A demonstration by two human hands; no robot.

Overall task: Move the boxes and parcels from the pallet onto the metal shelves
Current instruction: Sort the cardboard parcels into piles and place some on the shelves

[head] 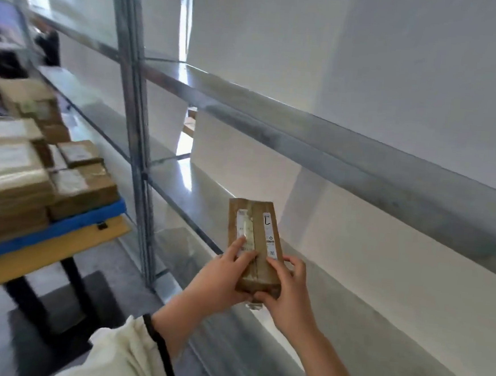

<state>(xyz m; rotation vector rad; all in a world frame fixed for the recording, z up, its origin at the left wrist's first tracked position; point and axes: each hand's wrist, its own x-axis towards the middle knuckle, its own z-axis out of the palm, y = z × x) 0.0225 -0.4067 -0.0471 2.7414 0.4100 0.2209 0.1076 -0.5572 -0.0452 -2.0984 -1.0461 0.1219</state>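
**Parcel in hand at shelves, not yet set down**

Landmark = post, the upright of the shelves.

Position: parcel is R of post, held in air over the front rail of the mid shelf and low in view. It does not look to rest on any shelf. Long axis points away from the person, far end tipped up.

Hands: both grip the parcel's near end. L hand has fingers laid over the top face onto the label, palm under the L edge. R hand has thumb on top and fingers wrapped round the R edge. Cream sleeve on L arm.

Progress (judgement): early to mid.
- Pallet, L of post, carries a big stack of boxes, many to go.
- Shelf runs R of post show no parcels in view.
- Small brown item just R of post at upper-shelf height; too small to ID.
- Bay L of post is blurred, contents can't tell.
- This parcel: picked and carried over; placing is left.

Writing: parcel is brown, clear tape down the middle, two white labels.
- R label: one large mark like "L", a small ring mark lower down, barcode-type bars at its near end.
- L label: print too blurred to read.
- No brand legible. Box labels on pallet are white patches only.
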